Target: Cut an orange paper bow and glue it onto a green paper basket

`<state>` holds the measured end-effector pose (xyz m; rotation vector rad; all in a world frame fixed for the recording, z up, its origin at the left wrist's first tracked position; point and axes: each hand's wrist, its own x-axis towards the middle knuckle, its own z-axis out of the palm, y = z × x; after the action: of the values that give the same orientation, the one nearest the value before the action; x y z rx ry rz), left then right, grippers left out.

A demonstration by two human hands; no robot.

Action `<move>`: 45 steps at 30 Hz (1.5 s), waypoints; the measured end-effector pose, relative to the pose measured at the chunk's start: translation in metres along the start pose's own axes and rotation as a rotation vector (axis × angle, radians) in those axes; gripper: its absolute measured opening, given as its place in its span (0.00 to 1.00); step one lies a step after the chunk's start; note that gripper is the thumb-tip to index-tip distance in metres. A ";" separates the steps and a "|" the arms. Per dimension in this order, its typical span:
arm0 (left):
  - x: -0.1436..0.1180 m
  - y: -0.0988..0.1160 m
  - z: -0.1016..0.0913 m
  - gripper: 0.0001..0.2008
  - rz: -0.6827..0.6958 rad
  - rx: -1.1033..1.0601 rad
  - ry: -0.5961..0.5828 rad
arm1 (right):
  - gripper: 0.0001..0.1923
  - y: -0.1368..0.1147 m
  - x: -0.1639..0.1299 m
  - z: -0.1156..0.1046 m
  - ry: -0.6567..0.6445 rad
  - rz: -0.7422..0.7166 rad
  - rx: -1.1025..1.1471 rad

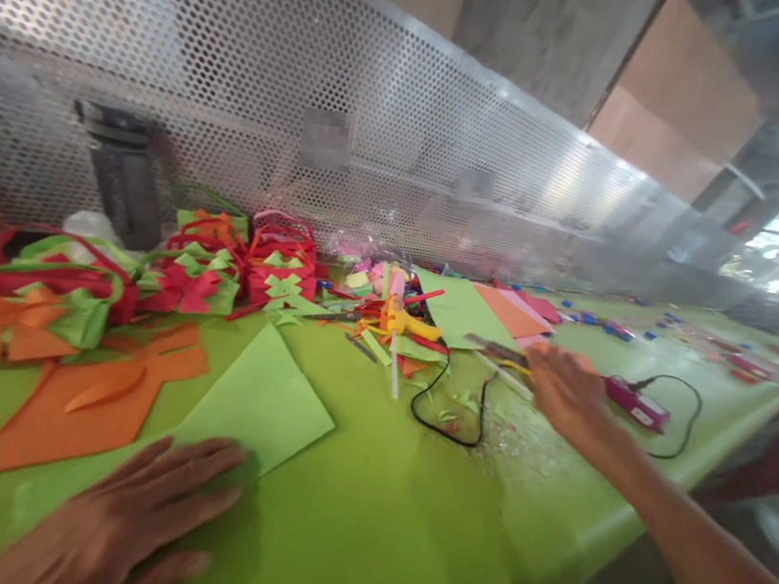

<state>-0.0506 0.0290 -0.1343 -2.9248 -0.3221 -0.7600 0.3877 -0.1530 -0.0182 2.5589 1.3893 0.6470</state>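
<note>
My left hand [145, 514] lies with its fingers stretched out on a green paper sheet [264, 405] on the table. Beside it is a cut orange paper piece [99, 396] with a curved flap. Out to the right, my right hand [564, 389] is closed on what looks like a pair of scissors [497, 349], with the metal end pointing left; motion blur hides the details. A yellow glue gun [410, 324] rests near the middle of the table, a clear glue stick [394, 365] at it and a black cord [446, 435] looping in front.
Red and green paper bags [188, 278] with paper bows stand at the left, before a dark bottle [126, 182]. A perforated metal screen [247, 69] runs behind the table. Coloured sheets [466, 312], paper scraps and a pink power strip [637, 402] also lie there.
</note>
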 end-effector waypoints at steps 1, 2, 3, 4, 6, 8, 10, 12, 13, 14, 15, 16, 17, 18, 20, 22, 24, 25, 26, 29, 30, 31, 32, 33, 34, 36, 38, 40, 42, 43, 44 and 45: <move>0.004 0.002 -0.007 0.23 -0.001 0.016 -0.027 | 0.19 0.005 -0.001 -0.006 0.051 0.021 -0.028; 0.008 0.003 -0.014 0.21 0.016 0.013 -0.059 | 0.18 0.009 -0.001 -0.012 0.104 0.047 -0.051; 0.012 0.005 -0.019 0.18 0.053 -0.013 -0.077 | 0.18 0.011 0.000 -0.017 0.155 0.072 -0.066; 0.015 0.007 -0.023 0.16 0.047 -0.026 -0.080 | 0.18 0.011 0.003 -0.021 0.200 0.084 -0.065; 0.020 0.011 -0.027 0.12 0.017 -0.058 -0.051 | 0.18 0.004 0.010 -0.024 0.260 0.032 0.069; 0.022 0.014 -0.026 0.13 -0.048 -0.064 0.001 | 0.17 -0.010 0.017 -0.022 0.223 -0.139 0.338; 0.023 0.015 -0.025 0.13 -0.047 -0.053 0.017 | 0.16 -0.030 0.023 -0.018 0.077 -0.304 0.514; 0.026 0.014 -0.028 0.13 0.026 -0.043 0.006 | 0.16 -0.050 0.026 -0.015 0.005 -0.366 0.545; 0.029 0.013 -0.031 0.12 0.059 -0.042 0.003 | 0.17 -0.059 0.027 -0.014 0.011 -0.360 0.525; 0.031 0.014 -0.034 0.11 0.079 -0.044 0.005 | 0.18 -0.067 0.028 -0.013 0.037 -0.349 0.500; 0.033 0.014 -0.037 0.10 0.081 -0.047 0.015 | 0.19 -0.074 0.029 -0.012 0.072 -0.342 0.479; 0.036 0.015 -0.040 0.10 0.068 -0.053 0.026 | 0.19 -0.080 0.029 -0.012 0.105 -0.351 0.470; 0.037 0.017 -0.042 0.10 0.054 -0.065 0.026 | 0.20 -0.086 0.030 -0.011 0.129 -0.383 0.475; 0.038 0.018 -0.044 0.10 0.040 -0.083 0.016 | 0.19 -0.092 0.031 -0.009 0.147 -0.427 0.486; 0.039 0.020 -0.043 0.10 0.012 -0.136 -0.014 | 0.18 -0.104 0.033 -0.004 0.157 -0.524 0.517; 0.037 0.020 -0.040 0.09 -0.024 -0.192 -0.042 | 0.17 -0.116 0.035 0.001 0.142 -0.601 0.545; 0.035 0.019 -0.036 0.10 -0.048 -0.243 -0.045 | 0.17 -0.127 0.035 0.005 0.121 -0.641 0.561; 0.034 0.019 -0.034 0.10 -0.064 -0.265 -0.038 | 0.17 -0.131 0.035 0.007 0.115 -0.650 0.563; 0.033 0.019 -0.033 0.10 -0.082 -0.285 -0.029 | 0.17 -0.135 0.035 0.008 0.109 -0.654 0.563; 0.033 0.018 -0.031 0.11 -0.107 -0.326 -0.023 | 0.17 -0.141 0.035 0.011 0.086 -0.652 0.556; 0.033 0.017 -0.031 0.12 -0.101 -0.334 -0.034 | 0.17 -0.142 0.036 0.012 0.077 -0.650 0.555; 0.033 0.017 -0.031 0.12 -0.090 -0.341 -0.043 | 0.18 -0.143 0.036 0.013 0.066 -0.650 0.556; 0.033 0.016 -0.031 0.12 -0.084 -0.347 -0.048 | 0.18 -0.144 0.037 0.014 0.057 -0.651 0.559; 0.032 0.015 -0.030 0.12 -0.082 -0.350 -0.049 | 0.18 -0.144 0.038 0.015 0.049 -0.653 0.562; 0.031 0.014 -0.029 0.12 -0.084 -0.352 -0.046 | 0.18 -0.144 0.038 0.016 0.041 -0.654 0.564; 0.028 0.014 -0.027 0.12 -0.088 -0.352 -0.050 | 0.18 -0.144 0.039 0.018 0.029 -0.651 0.565; 0.026 0.014 -0.025 0.12 -0.096 -0.355 -0.046 | 0.19 -0.142 0.039 0.019 0.020 -0.646 0.567; 0.025 0.015 -0.024 0.12 -0.111 -0.360 -0.025 | 0.19 -0.140 0.039 0.020 0.013 -0.648 0.574; 0.026 0.016 -0.025 0.12 -0.119 -0.358 0.002 | 0.18 -0.137 0.039 0.019 0.002 -0.662 0.582; 0.027 0.016 -0.026 0.12 -0.120 -0.354 0.006 | 0.18 -0.136 0.039 0.019 -0.003 -0.672 0.586; 0.028 0.016 -0.027 0.12 -0.118 -0.351 0.004 | 0.18 -0.135 0.038 0.019 -0.009 -0.683 0.589; 0.028 0.016 -0.027 0.12 -0.116 -0.348 -0.003 | 0.18 -0.134 0.038 0.018 -0.014 -0.691 0.592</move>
<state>-0.0356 0.0140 -0.0972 -3.2542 -0.4001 -0.9118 0.3122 -0.0460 -0.0683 2.1374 2.5621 0.0986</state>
